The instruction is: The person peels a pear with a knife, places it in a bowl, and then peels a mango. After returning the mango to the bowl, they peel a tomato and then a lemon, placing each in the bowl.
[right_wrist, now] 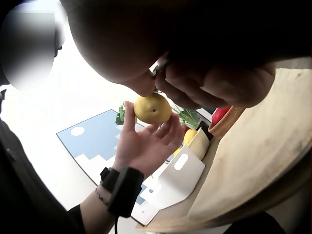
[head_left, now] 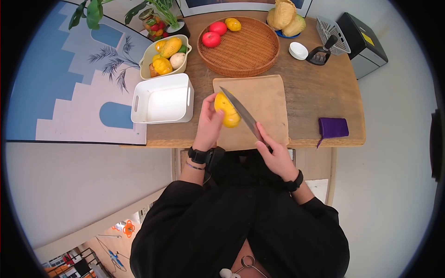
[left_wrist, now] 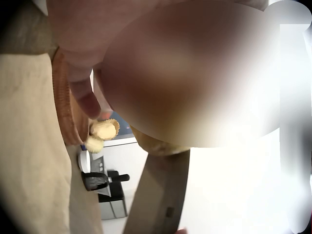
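In the head view my left hand (head_left: 210, 121) holds a yellow fruit (head_left: 227, 110) above the cutting board (head_left: 271, 109), fingers and thumb around its left side. My right hand (head_left: 278, 160) grips a large knife (head_left: 244, 113), whose blade slants up and left along the fruit's right side. The right wrist view shows the left hand (right_wrist: 148, 146) cupping the yellow fruit (right_wrist: 152, 109) from below, with my right hand (right_wrist: 209, 85) curled in front. In the left wrist view the blade (left_wrist: 163, 190) extends below the fruit (left_wrist: 158, 146); whether it cuts into the skin I cannot tell.
A white bin (head_left: 162, 99) stands left of the board, with a fruit-filled basket (head_left: 144, 69) behind it. A round wicker tray (head_left: 241, 51) holds two red items and a yellow one. At right are a small white bowl (head_left: 298, 51), a black-handled tool (head_left: 320, 55) and a purple pouch (head_left: 333, 128).
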`<state>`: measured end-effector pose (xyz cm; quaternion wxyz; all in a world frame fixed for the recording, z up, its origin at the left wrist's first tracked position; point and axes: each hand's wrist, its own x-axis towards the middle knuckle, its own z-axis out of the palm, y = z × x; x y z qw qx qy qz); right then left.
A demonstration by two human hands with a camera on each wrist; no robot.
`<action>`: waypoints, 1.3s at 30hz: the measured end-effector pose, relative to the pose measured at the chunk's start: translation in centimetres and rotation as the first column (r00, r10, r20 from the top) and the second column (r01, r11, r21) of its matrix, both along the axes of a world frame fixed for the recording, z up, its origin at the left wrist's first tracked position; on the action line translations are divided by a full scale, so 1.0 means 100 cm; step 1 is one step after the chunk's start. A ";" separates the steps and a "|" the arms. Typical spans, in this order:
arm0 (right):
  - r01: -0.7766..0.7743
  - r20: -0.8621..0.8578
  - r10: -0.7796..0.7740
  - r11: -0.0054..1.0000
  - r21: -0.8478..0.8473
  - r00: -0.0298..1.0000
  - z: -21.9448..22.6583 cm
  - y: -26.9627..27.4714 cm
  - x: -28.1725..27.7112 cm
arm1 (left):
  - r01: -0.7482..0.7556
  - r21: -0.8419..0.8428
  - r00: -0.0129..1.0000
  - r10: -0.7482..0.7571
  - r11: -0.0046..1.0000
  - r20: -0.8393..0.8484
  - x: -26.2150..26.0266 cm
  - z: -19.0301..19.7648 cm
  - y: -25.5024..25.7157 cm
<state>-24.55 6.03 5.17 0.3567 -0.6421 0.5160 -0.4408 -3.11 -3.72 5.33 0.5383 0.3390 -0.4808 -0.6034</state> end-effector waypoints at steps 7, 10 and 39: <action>-0.055 -0.473 0.014 0.996 -0.073 0.881 0.017 0.004 0.014 | 0.268 0.513 0.843 0.059 0.816 -0.534 -0.013 -0.015 -0.001; -0.084 -0.609 -0.009 0.989 -0.125 0.793 0.017 0.000 0.016 | 0.380 0.507 0.781 0.026 0.774 -0.624 -0.019 -0.016 0.001; 0.125 -0.472 -0.094 0.992 0.035 0.877 0.015 -0.028 -0.016 | 0.316 0.494 0.875 -0.048 0.810 -0.481 -0.006 -0.026 -0.005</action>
